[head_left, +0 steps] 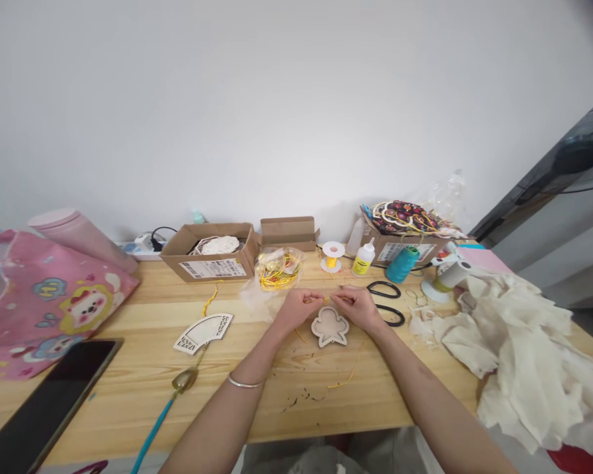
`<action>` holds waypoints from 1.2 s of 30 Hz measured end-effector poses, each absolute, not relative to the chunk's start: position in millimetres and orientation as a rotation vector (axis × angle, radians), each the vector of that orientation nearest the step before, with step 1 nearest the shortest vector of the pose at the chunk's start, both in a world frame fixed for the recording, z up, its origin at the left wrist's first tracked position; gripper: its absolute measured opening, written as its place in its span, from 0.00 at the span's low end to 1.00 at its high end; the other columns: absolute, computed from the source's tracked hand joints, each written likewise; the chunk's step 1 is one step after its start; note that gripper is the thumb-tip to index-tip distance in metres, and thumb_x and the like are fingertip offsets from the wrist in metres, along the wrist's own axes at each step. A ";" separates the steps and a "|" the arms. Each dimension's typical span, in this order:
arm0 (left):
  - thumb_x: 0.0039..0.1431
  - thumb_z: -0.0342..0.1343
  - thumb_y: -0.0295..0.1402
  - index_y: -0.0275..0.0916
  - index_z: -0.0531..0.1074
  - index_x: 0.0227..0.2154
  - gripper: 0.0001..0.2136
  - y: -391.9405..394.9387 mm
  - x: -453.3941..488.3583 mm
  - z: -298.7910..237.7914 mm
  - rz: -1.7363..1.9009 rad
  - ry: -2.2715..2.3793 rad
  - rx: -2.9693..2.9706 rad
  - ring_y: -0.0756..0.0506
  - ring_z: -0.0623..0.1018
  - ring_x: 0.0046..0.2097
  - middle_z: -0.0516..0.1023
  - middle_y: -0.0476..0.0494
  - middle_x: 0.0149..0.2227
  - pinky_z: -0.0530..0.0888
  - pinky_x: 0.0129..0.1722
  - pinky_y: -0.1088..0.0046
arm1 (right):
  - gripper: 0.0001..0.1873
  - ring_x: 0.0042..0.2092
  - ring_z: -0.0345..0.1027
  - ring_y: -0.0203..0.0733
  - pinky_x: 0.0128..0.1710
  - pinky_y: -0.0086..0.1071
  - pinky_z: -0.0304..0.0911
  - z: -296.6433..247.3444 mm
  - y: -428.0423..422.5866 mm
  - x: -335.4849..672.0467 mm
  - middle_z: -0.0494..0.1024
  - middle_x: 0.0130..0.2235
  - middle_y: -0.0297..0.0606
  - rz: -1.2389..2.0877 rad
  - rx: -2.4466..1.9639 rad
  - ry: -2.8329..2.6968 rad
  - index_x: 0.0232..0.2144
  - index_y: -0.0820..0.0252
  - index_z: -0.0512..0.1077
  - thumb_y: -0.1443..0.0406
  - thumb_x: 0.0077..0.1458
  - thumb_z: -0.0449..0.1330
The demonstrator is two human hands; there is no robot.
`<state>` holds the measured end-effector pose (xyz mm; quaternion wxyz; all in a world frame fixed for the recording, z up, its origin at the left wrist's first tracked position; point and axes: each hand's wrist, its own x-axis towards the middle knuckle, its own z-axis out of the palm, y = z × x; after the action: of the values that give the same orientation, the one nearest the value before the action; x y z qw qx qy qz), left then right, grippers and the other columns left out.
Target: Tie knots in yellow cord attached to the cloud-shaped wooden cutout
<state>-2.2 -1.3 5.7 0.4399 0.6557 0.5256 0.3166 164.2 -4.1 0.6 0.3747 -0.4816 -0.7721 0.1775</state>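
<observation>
Both forearms (222, 408) are cut off at the bottom edge. Left hand (299, 308) and right hand (360, 307) are closed in fingertip pinches. Nearside of the fingertips, a flower-shaped ornament (330, 325) is laid; between them, yellow cord (327, 301) is gripped, mostly hidden.

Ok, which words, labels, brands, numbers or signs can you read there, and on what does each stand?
None can be read for certain.
White label on the left cardboard box: print too small.
Pale label on the right cardboard box: too small.
Yellow label on the white bottle: too blurred.
Blue mark on the pink bag: lettering uncertain.
</observation>
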 end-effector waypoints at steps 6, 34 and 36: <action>0.42 0.52 0.37 0.33 0.72 0.27 0.13 0.1 -3.8 3.5 0.759 1.229 1.625 0.51 0.70 0.26 0.74 0.47 0.24 0.66 0.25 0.77 | 0.12 0.19 0.54 0.29 0.18 0.23 0.49 -1.5 -3.2 167.3 0.65 0.17 0.31 0.529 -1.222 -1.970 0.22 0.62 0.73 0.62 0.46 0.52; 0.41 0.53 0.36 0.33 0.72 0.26 0.11 -1.5 -4.7 3.5 0.759 1.156 1.551 0.53 0.68 0.24 0.73 0.49 0.23 0.64 0.24 0.79 | 0.12 0.25 0.60 0.35 0.25 0.28 0.55 15.5 -4.4 190.5 0.69 0.23 0.37 0.347 -1.252 -1.689 0.25 0.63 0.72 0.61 0.47 0.52; 0.40 0.53 0.36 0.33 0.72 0.26 0.12 -1.0 -4.4 3.9 0.765 1.170 1.574 0.52 0.68 0.24 0.73 0.48 0.23 0.64 0.25 0.78 | 0.11 0.33 0.62 0.39 0.33 0.31 0.57 17.1 -5.7 184.2 0.71 0.29 0.39 0.280 -1.178 -1.783 0.29 0.61 0.71 0.61 0.46 0.53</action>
<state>-4.4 -1.0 3.9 0.4955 0.6494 0.4829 0.3157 184.2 -5.7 17.1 0.4734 -0.4814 -0.7287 0.1144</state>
